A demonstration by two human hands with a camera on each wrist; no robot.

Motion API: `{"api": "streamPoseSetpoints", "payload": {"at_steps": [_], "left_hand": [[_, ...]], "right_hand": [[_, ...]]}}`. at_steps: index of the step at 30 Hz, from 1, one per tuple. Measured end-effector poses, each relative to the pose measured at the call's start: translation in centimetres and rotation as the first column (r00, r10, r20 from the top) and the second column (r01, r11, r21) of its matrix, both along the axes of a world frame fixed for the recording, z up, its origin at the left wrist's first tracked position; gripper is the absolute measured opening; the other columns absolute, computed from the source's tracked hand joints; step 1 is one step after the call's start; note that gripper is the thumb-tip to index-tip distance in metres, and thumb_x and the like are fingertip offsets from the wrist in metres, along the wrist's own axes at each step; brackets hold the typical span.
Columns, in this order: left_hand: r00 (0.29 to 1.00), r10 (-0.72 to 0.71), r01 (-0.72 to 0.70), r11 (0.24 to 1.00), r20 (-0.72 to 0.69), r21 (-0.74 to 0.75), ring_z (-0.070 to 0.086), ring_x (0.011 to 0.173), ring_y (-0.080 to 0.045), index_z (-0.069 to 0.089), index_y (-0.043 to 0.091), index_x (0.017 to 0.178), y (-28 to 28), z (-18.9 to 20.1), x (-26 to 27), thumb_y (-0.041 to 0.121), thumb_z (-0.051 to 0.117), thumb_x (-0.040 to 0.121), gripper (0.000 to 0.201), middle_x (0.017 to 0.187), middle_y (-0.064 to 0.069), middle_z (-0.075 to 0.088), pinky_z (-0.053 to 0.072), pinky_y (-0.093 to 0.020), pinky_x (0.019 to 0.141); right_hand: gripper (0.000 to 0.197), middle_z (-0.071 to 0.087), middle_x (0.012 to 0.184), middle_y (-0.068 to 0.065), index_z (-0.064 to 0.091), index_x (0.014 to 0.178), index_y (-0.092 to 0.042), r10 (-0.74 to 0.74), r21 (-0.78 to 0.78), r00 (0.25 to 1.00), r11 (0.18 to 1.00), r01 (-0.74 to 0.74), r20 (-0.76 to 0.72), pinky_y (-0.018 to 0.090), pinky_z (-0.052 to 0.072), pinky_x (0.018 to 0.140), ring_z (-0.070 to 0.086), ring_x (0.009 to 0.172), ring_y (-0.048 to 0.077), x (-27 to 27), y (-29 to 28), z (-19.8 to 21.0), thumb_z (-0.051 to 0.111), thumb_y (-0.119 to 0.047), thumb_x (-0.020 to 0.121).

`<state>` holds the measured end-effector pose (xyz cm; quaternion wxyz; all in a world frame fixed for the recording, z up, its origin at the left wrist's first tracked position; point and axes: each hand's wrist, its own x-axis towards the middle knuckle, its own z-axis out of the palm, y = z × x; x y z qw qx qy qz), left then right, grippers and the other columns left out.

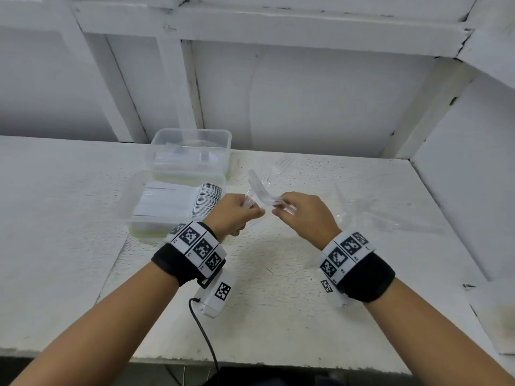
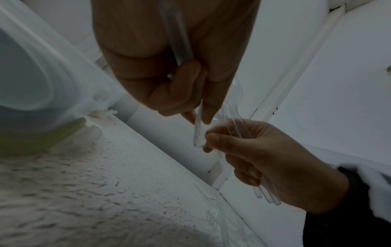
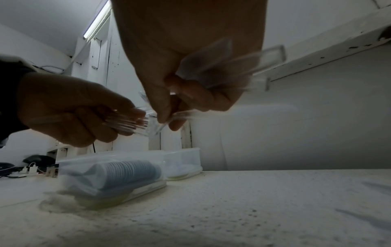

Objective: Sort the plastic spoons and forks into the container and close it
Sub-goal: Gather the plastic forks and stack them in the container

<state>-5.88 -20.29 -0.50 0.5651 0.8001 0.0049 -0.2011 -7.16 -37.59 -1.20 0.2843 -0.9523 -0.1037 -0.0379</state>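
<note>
Head view: your left hand (image 1: 237,211) grips a bundle of clear forks (image 1: 257,188); your right hand (image 1: 302,211) pinches more clear cutlery beside it. The open container (image 1: 156,218), spoons stacked inside, sits at 9 o'clock of your hands; loose cutlery (image 1: 362,215) lies at 3 o'clock.

Left wrist view: handles (image 2: 264,192) protrude below your right fist.

Right wrist view: tines (image 3: 131,125) show in your left hand.

Judgement: you are mid-sort, collecting forks. Next, align the bundle and lay it in the container.
</note>
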Motion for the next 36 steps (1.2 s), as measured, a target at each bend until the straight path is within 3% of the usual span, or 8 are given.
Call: {"api": "streamPoseSetpoints", "payload": {"at_steps": [3,7,12,17,23,28,32,36], "left_hand": [[1.0,0.02,-0.02,1.0,0.009,-0.021,0.026,0.037,-0.006,0.043,0.015,0.069,0.6,0.0,-0.8,0.019,0.058,0.091,0.026,0.054,0.002,0.032,0.02,-0.016,0.036],[0.999,0.043,-0.043,0.998,0.011,-0.051,0.028,0.036,-0.005,0.052,0.013,0.09,1.1,-0.1,-1.7,0.023,0.051,0.095,0.011,0.056,0.002,0.035,0.022,-0.015,0.037],[0.997,0.061,-0.058,0.995,0.043,-0.083,0.03,0.045,-0.01,0.044,0.018,0.108,1.6,0.0,-2.6,0.032,0.041,0.098,0.017,0.059,0.001,0.036,0.026,-0.019,0.04],[0.997,0.031,-0.028,0.999,0.072,-0.043,0.043,0.051,-0.012,0.048,0.014,0.103,2.0,-0.2,-2.9,0.03,0.036,0.099,0.02,0.066,-0.001,0.048,0.035,-0.023,0.049],[0.999,-0.01,0.016,0.99,0.043,-0.143,0.054,0.06,-0.013,0.054,0.019,0.092,2.0,-0.6,-3.2,0.027,0.038,0.1,0.02,0.072,-0.001,0.059,0.041,-0.025,0.059],[0.995,-0.089,0.071,0.949,-0.044,-0.306,0.063,0.061,-0.014,0.055,0.016,0.096,1.9,-0.5,-3.4,0.027,0.041,0.099,0.019,0.075,-0.003,0.068,0.048,-0.025,0.061],[0.974,-0.208,0.162,0.916,-0.088,-0.366,0.065,0.062,-0.018,0.053,0.014,0.099,2.0,-0.4,-3.8,0.026,0.038,0.1,0.019,0.079,-0.007,0.069,0.051,-0.026,0.061],[0.958,-0.261,0.199,0.901,-0.115,-0.386,0.066,0.063,-0.018,0.052,0.014,0.101,2.4,-0.2,-3.7,0.024,0.037,0.1,0.018,0.08,-0.008,0.07,0.053,-0.026,0.06]], "right_hand": [[0.02,0.065,0.082,-0.001,0.067,0.095,-0.015,-0.036,-0.025,0.999,0.999,0.036,-0.024,0.028,0.039,0.062,0.057,0.073,0.017,-0.7,0.8,-0.2,0.057,-0.032,0.09],[0.024,0.061,0.09,0.0,0.066,0.113,-0.022,0.005,0.035,0.994,0.999,-0.002,-0.107,0.031,0.043,0.074,0.058,0.087,0.019,-1.5,1.4,-0.2,0.053,-0.024,0.093],[0.02,0.066,0.094,0.012,0.065,0.097,-0.004,-0.05,0.163,0.986,0.984,0.076,-0.159,0.032,0.045,0.072,0.06,0.086,0.025,-1.8,1.0,-0.3,0.05,-0.015,0.092],[0.006,0.062,0.084,0.004,0.06,0.085,-0.019,-0.134,0.563,0.964,0.79,0.245,-0.232,0.017,0.032,0.039,0.04,0.048,0.005,-2.4,0.7,1.0,0.057,-0.02,0.091],[0.003,0.064,0.077,0.0,0.059,0.087,-0.019,-0.101,0.776,0.935,0.53,0.341,-0.341,0.016,0.028,0.036,0.03,0.038,0.004,-1.7,1.4,1.5,0.059,-0.017,0.09],[0.025,0.059,0.074,-0.002,0.057,0.115,-0.023,-0.038,0.861,0.917,0.329,0.388,-0.398,0.017,0.029,0.04,0.03,0.042,0.004,-1.2,2.5,0.7,0.06,-0.019,0.09],[0.02,0.058,0.073,-0.002,0.061,0.11,-0.019,0.043,0.899,0.904,0.14,0.416,-0.425,0.015,0.029,0.037,0.031,0.037,0.002,-0.8,2.8,0.4,0.059,-0.015,0.09],[0.017,0.054,0.07,-0.003,0.064,0.105,-0.018,0.11,0.905,0.899,0.09,0.415,-0.423,0.015,0.03,0.035,0.03,0.035,0.001,-0.5,2.4,0.5,0.058,-0.017,0.09]]}}
